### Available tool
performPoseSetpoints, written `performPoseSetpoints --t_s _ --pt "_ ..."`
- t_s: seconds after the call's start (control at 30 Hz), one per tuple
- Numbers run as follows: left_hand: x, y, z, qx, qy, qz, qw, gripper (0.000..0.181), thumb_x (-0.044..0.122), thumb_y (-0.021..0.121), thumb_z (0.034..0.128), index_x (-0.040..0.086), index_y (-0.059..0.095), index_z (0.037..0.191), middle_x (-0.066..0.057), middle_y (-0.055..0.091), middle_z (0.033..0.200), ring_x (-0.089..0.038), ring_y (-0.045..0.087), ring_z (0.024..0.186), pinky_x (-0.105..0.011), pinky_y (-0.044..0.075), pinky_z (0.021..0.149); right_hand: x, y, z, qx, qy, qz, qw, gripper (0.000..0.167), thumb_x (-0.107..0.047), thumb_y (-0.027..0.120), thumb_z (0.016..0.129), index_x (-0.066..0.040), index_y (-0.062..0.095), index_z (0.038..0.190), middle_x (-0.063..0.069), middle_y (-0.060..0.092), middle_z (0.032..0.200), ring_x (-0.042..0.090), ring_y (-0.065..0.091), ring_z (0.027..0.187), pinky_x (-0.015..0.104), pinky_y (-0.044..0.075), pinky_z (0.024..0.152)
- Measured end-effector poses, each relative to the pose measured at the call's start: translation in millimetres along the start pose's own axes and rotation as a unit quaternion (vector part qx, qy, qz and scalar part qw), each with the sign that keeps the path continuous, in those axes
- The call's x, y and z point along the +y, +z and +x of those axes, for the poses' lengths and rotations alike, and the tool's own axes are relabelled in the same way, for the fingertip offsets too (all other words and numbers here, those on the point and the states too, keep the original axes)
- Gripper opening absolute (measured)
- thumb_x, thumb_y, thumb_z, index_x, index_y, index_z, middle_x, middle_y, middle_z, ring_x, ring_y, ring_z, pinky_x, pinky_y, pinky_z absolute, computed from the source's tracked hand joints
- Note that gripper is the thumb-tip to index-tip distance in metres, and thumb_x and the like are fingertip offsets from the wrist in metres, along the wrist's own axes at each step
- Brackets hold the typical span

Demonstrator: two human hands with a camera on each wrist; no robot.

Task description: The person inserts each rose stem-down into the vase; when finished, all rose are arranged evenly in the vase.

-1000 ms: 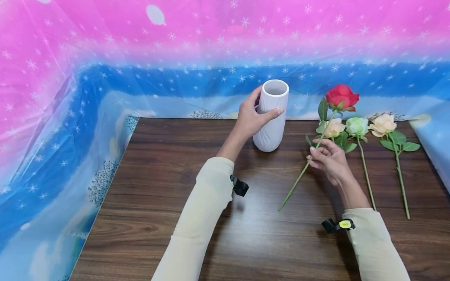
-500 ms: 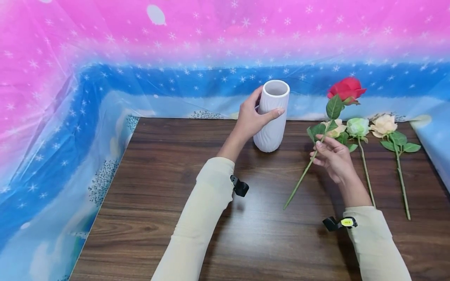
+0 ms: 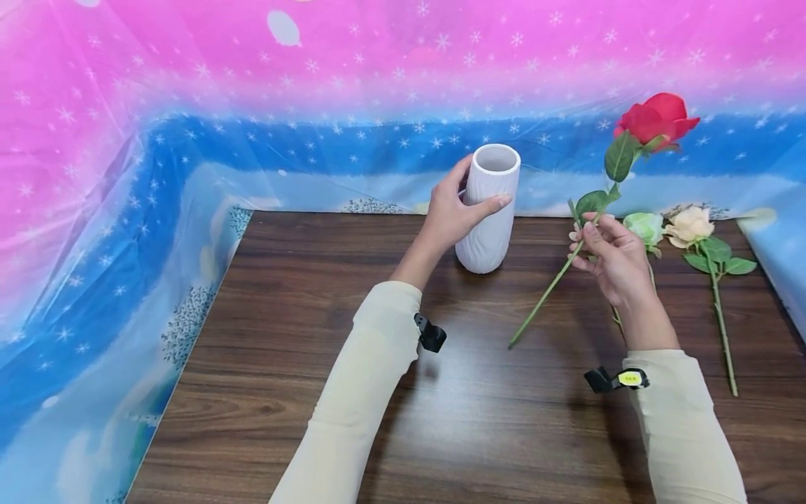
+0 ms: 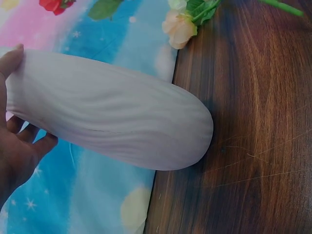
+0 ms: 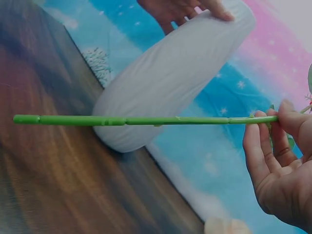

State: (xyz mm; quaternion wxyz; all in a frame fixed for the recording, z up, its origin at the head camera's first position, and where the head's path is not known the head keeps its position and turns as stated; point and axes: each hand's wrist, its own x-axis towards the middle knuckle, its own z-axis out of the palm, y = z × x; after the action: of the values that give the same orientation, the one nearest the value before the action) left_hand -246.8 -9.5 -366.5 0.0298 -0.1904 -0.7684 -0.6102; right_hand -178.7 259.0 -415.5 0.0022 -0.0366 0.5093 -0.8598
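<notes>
A white ribbed vase (image 3: 488, 234) stands upright near the table's back edge, its round mouth facing up. My left hand (image 3: 455, 210) grips its upper part from the left, thumb across the front. To the right, my right hand (image 3: 613, 259) pinches the green stem of a red rose (image 3: 661, 122) between thumb and fingers. The rose is held in the air and tilted, bloom up to the right, its stem's lower end down to the left. In the right wrist view the stem (image 5: 170, 120) crosses in front of the vase (image 5: 161, 78).
A pale green rose (image 3: 645, 227) lies behind my right hand, partly covered by it. Farther right lies a cream rose (image 3: 689, 224) with leaves and a long stem. The dark wooden table (image 3: 283, 336) meets a pink and blue snowflake cloth (image 3: 327, 147) at the back and left.
My right hand has moved up and to the right with the red rose, which now hangs higher and farther from the vase. The left hand keeps its grip on the vase.
</notes>
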Motion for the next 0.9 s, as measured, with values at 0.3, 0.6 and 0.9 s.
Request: performPoseSetpoints --t_s 0.3,0.6,0.9 --pt "-1.3 -0.5 0.6 0.004 0.007 0.001 1.0 0.077 0.025 0.083 0.0845 0.016 0.046 0.152 -0.006 0.062 0.14 -0.023 0.063 0.127 -0.04 0.057 0.099 -19 7 9.8 -0.009 -0.034 -0.039 0.9986 0.029 -0.016 0.062 0.099 -0.008 0.066 0.126 0.001 0.073 0.084 0.012 0.074 0.075 0.024 0.061 0.06" --pt "-2.7 -0.7 -0.1 0.002 0.006 -0.001 1.0 0.077 0.025 0.083 0.0845 0.017 0.046 0.152 -0.006 0.062 0.141 -0.023 0.063 0.128 -0.04 0.057 0.1 -36 18 18.1 0.007 -0.055 0.028 0.9981 0.02 -0.002 0.065 0.095 -0.003 0.065 0.115 0.008 0.072 0.08 0.018 0.071 0.067 0.031 0.063 0.06" --pt "-0.2 -1.7 -0.1 0.001 -0.001 -0.007 1.0 0.076 0.024 0.083 0.0848 0.02 0.046 0.152 -0.004 0.062 0.14 -0.02 0.062 0.128 -0.038 0.057 0.101 -54 24 23.5 -0.027 -0.056 0.025 0.9977 0.016 -0.003 0.063 0.097 -0.003 0.064 0.113 0.007 0.071 0.092 0.02 0.073 0.08 0.032 0.064 0.072"
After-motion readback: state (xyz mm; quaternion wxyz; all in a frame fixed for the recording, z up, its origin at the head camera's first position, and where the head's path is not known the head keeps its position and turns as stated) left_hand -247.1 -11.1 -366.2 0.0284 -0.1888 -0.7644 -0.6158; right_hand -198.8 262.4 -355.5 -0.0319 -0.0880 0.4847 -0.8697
